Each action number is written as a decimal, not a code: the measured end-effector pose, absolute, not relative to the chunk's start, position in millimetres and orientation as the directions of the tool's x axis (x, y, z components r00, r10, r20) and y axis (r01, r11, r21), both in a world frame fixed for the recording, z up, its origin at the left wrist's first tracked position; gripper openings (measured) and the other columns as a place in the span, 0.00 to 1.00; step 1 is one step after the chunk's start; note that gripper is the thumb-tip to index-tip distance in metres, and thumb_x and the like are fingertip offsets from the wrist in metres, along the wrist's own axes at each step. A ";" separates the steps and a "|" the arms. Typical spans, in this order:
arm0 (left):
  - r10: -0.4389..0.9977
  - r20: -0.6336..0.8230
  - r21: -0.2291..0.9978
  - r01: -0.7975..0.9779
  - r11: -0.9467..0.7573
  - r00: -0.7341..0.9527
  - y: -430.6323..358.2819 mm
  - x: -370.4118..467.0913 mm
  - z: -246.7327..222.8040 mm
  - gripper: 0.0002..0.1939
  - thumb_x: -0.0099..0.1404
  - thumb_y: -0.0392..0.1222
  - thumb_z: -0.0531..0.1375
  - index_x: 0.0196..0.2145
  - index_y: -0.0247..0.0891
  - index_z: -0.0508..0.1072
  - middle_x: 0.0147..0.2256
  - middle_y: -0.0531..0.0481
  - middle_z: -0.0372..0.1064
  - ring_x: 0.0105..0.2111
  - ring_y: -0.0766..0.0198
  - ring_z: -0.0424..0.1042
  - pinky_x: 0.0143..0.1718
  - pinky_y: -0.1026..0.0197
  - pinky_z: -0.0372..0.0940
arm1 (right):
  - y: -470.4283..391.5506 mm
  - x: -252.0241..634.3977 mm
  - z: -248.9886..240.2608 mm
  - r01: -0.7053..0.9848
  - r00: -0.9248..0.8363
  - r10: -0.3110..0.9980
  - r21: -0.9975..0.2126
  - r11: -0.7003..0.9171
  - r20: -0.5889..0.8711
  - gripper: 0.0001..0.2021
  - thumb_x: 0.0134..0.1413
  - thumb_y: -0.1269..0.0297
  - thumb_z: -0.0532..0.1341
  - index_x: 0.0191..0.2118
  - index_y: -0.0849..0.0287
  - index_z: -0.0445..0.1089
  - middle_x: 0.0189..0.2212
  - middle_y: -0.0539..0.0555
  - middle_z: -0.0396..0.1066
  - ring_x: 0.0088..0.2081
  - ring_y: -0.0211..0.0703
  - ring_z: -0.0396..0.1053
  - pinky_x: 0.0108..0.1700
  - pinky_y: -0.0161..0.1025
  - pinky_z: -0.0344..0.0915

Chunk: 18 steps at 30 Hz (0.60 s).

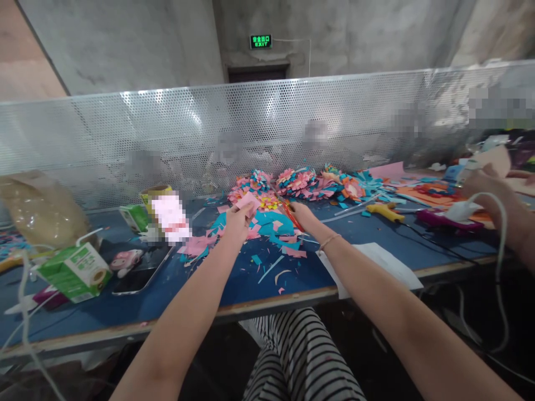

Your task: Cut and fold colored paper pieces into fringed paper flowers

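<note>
A small pink paper piece (249,205) is pinched in my left hand (237,221), above the littered blue table. My right hand (304,216) is closed around the orange-red handles of scissors (292,214), whose blades point up and to the left, near the pink paper. Under and between my hands lie blue paper pieces (278,223) and pink scraps (198,245). Behind them are piled pink and blue paper flowers (296,182).
Left on the blue table (251,287) are a green-white carton (77,272), a phone (136,280) and a lit screen (170,217). Right are white paper (376,264), a yellow-handled tool (385,212), a purple power strip (449,221) and another person's hand (487,186). A perforated metal screen (259,128) stands behind.
</note>
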<state>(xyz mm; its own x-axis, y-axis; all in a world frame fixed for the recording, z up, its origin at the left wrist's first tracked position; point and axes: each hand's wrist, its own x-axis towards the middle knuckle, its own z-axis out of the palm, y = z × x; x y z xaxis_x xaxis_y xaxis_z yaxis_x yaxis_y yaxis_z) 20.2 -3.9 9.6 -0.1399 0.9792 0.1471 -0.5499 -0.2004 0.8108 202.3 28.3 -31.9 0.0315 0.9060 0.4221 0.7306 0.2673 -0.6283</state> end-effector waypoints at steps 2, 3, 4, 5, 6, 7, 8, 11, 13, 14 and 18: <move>0.981 0.113 0.827 -0.532 -0.180 -0.155 -3.6 19.2 9.2 0.08 0.40 0.28 0.63 0.19 0.34 0.67 0.19 0.55 0.66 0.20 0.71 0.66 0.27 0.65 0.64 | 28.8 211.6 -32.4 0.826 0.116 0.915 -0.550 0.127 0.386 0.17 0.46 0.51 0.53 0.31 0.62 0.65 0.29 0.61 0.69 0.33 0.47 0.67 0.29 0.35 0.56; 0.982 0.097 0.838 -0.518 -0.170 -0.164 -3.4 18.7 8.9 0.08 0.40 0.29 0.63 0.18 0.34 0.66 0.18 0.55 0.65 0.19 0.71 0.66 0.27 0.64 0.64 | 29.0 215.8 -33.4 0.851 0.151 0.920 -0.522 0.066 0.362 0.17 0.46 0.52 0.54 0.33 0.63 0.64 0.31 0.62 0.69 0.34 0.47 0.67 0.30 0.35 0.56; 0.981 0.087 0.850 -0.500 -0.163 -0.172 -3.2 18.2 8.5 0.08 0.40 0.29 0.63 0.17 0.34 0.65 0.17 0.55 0.64 0.19 0.71 0.65 0.27 0.64 0.64 | 29.3 219.5 -34.6 0.868 0.169 0.923 -0.496 0.027 0.345 0.16 0.45 0.55 0.55 0.35 0.63 0.64 0.32 0.63 0.69 0.35 0.48 0.67 0.30 0.35 0.56; 0.981 0.086 0.863 -0.479 -0.162 -0.177 -3.0 17.8 7.8 0.08 0.40 0.30 0.63 0.17 0.34 0.65 0.16 0.55 0.64 0.18 0.71 0.65 0.26 0.64 0.63 | 29.4 222.5 -36.0 0.883 0.171 0.928 -0.469 0.005 0.331 0.15 0.43 0.57 0.56 0.35 0.64 0.64 0.34 0.63 0.69 0.36 0.49 0.67 0.31 0.36 0.57; 0.981 0.091 0.875 -0.456 -0.162 -0.174 -2.5 17.4 7.0 0.08 0.39 0.30 0.63 0.17 0.34 0.65 0.16 0.55 0.64 0.18 0.71 0.64 0.26 0.65 0.63 | 29.5 224.6 -37.4 0.895 0.172 0.933 -0.447 -0.013 0.315 0.15 0.42 0.59 0.57 0.36 0.64 0.64 0.35 0.64 0.68 0.37 0.50 0.67 0.32 0.36 0.57; 0.982 0.103 0.887 -0.431 -0.164 -0.160 -1.7 17.2 5.8 0.07 0.39 0.30 0.63 0.17 0.34 0.66 0.16 0.55 0.64 0.19 0.71 0.64 0.26 0.65 0.63 | 29.5 225.8 -38.7 0.902 0.175 0.935 -0.431 -0.028 0.307 0.16 0.40 0.60 0.58 0.36 0.64 0.64 0.36 0.65 0.67 0.38 0.51 0.66 0.33 0.37 0.58; 0.982 0.122 0.897 -0.407 -0.171 -0.143 -0.7 16.9 4.3 0.07 0.38 0.30 0.63 0.18 0.34 0.67 0.17 0.54 0.65 0.19 0.71 0.65 0.26 0.65 0.62 | 29.1 225.8 -39.8 0.906 0.185 0.932 -0.421 -0.038 0.313 0.17 0.39 0.61 0.59 0.37 0.65 0.64 0.37 0.66 0.66 0.40 0.52 0.65 0.35 0.39 0.58; 0.977 0.193 0.916 -0.342 -0.211 -0.088 4.5 16.4 -1.8 0.11 0.36 0.30 0.64 0.22 0.34 0.69 0.20 0.53 0.68 0.21 0.70 0.66 0.27 0.65 0.62 | 26.1 219.0 -40.4 0.908 0.203 0.867 -0.418 0.006 0.455 0.18 0.41 0.61 0.59 0.39 0.68 0.64 0.41 0.69 0.63 0.46 0.55 0.60 0.43 0.44 0.57; 0.971 0.230 0.923 -0.302 -0.239 -0.066 8.3 16.5 -6.2 0.13 0.36 0.31 0.65 0.23 0.35 0.69 0.20 0.54 0.67 0.21 0.69 0.66 0.26 0.65 0.62 | 22.0 209.1 -38.0 0.888 0.136 0.806 -0.431 0.158 0.576 0.16 0.45 0.61 0.57 0.39 0.66 0.64 0.42 0.66 0.63 0.49 0.53 0.57 0.48 0.46 0.54; 0.969 0.243 0.926 -0.286 -0.248 -0.053 9.7 16.7 -8.1 0.13 0.35 0.31 0.65 0.24 0.35 0.69 0.19 0.54 0.67 0.20 0.69 0.65 0.25 0.65 0.62 | 19.5 203.2 -36.1 0.846 0.075 0.795 -0.461 0.269 0.602 0.13 0.47 0.61 0.55 0.37 0.64 0.64 0.40 0.63 0.63 0.48 0.50 0.58 0.48 0.45 0.54; 0.961 0.277 0.937 -0.226 -0.267 0.013 9.3 19.7 -11.9 0.13 0.35 0.32 0.65 0.23 0.35 0.69 0.18 0.53 0.66 0.18 0.70 0.64 0.24 0.65 0.61 | 10.1 180.1 -27.8 0.441 -0.174 0.789 -0.670 0.598 0.590 0.13 0.51 0.59 0.50 0.38 0.61 0.64 0.36 0.55 0.65 0.38 0.39 0.63 0.41 0.38 0.60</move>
<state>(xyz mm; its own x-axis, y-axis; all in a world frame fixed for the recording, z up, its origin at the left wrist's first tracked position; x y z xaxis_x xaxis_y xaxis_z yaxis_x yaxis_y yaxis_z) 19.7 9.3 -11.9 0.0135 0.9607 0.2772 -0.2263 -0.2671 0.9367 180.1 10.1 -27.8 -0.1739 0.7887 0.5897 0.4408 0.5978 -0.6696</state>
